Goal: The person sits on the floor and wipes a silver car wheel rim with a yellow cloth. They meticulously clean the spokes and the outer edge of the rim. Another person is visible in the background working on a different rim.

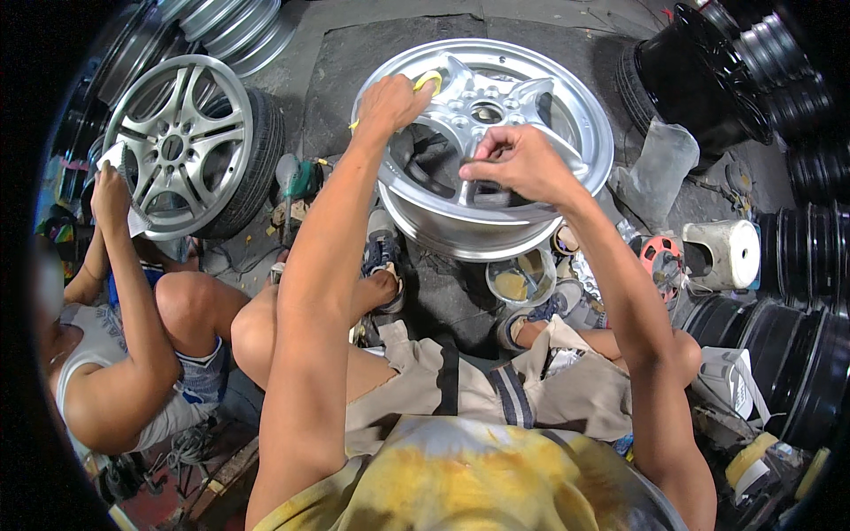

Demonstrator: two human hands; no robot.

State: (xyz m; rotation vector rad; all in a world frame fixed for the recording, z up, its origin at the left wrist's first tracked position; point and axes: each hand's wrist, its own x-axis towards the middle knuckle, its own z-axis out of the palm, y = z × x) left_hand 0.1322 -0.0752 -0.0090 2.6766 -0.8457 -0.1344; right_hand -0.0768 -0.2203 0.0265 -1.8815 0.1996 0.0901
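A silver alloy wheel rim (591, 119) lies face up in front of me, raised on another silver rim (443, 237). My left hand (392, 104) is closed over its upper left edge on a thin yellow piece, perhaps sandpaper (430, 80); most of that piece is hidden under the palm. Above the near right part of the spokes, my right hand (521, 164) has its fingers curled and pinched together. Whatever those fingers hold, if anything, cannot be made out.
At left a co-worker (115, 363) holds a white sheet (135, 190) against a spoked wheel with tyre (177, 142). A power tool (297, 177) lies between us. Near my feet is a clear tub (522, 279); a white stool (722, 255) and stacked black rims (770, 341) stand right.
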